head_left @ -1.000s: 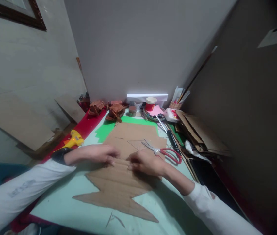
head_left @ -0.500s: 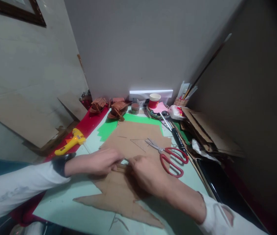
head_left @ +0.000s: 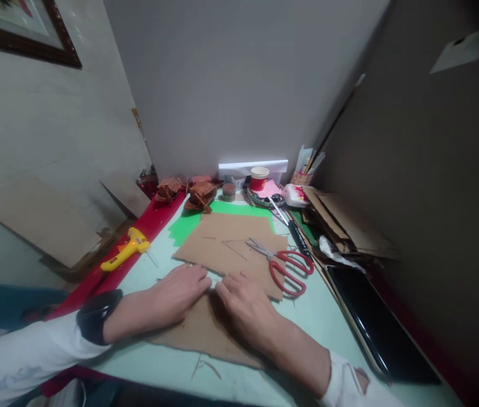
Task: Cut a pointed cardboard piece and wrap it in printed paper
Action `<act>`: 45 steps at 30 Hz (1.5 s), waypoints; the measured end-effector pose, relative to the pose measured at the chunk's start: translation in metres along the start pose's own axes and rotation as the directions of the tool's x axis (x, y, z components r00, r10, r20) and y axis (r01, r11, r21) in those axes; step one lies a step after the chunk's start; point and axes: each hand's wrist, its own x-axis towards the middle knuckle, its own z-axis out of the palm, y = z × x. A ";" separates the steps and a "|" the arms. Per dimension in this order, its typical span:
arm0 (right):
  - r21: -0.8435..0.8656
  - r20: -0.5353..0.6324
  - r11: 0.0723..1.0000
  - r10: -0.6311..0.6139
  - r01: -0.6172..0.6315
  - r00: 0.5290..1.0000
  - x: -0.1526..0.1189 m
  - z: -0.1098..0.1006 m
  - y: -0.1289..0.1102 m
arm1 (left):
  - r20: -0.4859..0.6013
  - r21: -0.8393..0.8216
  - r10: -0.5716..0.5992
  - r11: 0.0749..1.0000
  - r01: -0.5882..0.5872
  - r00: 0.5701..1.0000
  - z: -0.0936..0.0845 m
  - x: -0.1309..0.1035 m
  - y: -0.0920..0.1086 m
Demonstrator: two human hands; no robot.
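Pale green tabletop (head_left: 328, 316) fills a grey-walled corner, and on it my left hand (head_left: 175, 294) and right hand (head_left: 245, 305) lie flat, fingers spread, pressing a cardboard piece (head_left: 205, 333) without clasping it. I judge it light, stiff across its flutes, easily creased and slippery on the smooth top, so it is best taken at its edges. I count two brown sheets, the second cardboard sheet (head_left: 222, 240) just beyond, one pair of red scissors (head_left: 284, 265), one yellow glue gun (head_left: 125, 254), one paper cup (head_left: 258, 178).

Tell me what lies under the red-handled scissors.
The red-handled scissors rest on a brown cardboard sheet, with pale green table beneath. Whatever the cardboard covers is hidden.
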 end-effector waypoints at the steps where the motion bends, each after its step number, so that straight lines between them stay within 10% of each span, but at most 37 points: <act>1: 0.030 -0.026 1.000 0.004 -0.003 1.000 0.000 -0.001 0.002 | 0.009 -0.027 0.001 1.000 -0.001 1.000 -0.003 0.001 0.003; 6: 0.284 -0.306 0.956 0.165 -0.075 0.938 -0.011 -0.035 0.024 | -0.012 -0.233 -0.075 0.970 0.070 0.997 -0.038 0.002 0.017; 9: 0.555 -0.526 0.816 0.496 -0.163 0.691 -0.030 -0.062 0.034 | -0.120 -0.401 -0.212 0.904 0.148 0.970 -0.060 -0.005 0.021; 12: 0.793 -0.491 0.602 0.725 -0.098 0.483 -0.042 -0.071 0.024 | -0.176 -0.594 -0.334 0.786 0.171 0.926 -0.063 -0.008 0.031; 19: 1.000 -0.006 -0.011 0.799 0.026 0.601 -0.033 -0.060 -0.020 | -0.185 -0.857 -0.383 0.513 0.041 0.905 -0.031 0.009 0.076; 24: 0.989 0.047 -0.129 0.738 0.072 0.673 -0.030 -0.069 -0.018 | -0.118 -0.993 -0.639 0.089 -0.078 0.760 -0.038 0.020 0.103; 27: 0.998 0.002 -0.043 0.748 0.046 0.663 -0.029 -0.065 -0.017 | 0.031 -1.000 -0.798 -0.024 0.020 0.602 -0.040 0.024 0.111; 32: 0.855 -0.333 0.490 0.772 -0.172 0.541 -0.031 -0.045 -0.018 | -0.078 -0.981 -0.870 0.155 0.120 0.486 -0.023 0.023 0.113; 36: 0.740 -0.508 0.647 0.716 -0.182 0.479 -0.020 -0.026 -0.025 | -0.248 -0.930 -0.879 0.334 0.152 0.408 -0.005 0.024 0.118; 41: 0.680 -0.641 0.721 0.671 -0.129 0.372 0.001 -0.014 -0.035 | -0.340 -0.898 -0.846 0.422 0.126 0.411 0.002 0.031 0.125; 45: 0.787 -0.500 0.613 0.704 -0.075 0.504 -0.009 -0.027 -0.031 | -0.287 -0.922 -0.844 0.372 0.109 0.454 -0.008 0.031 0.124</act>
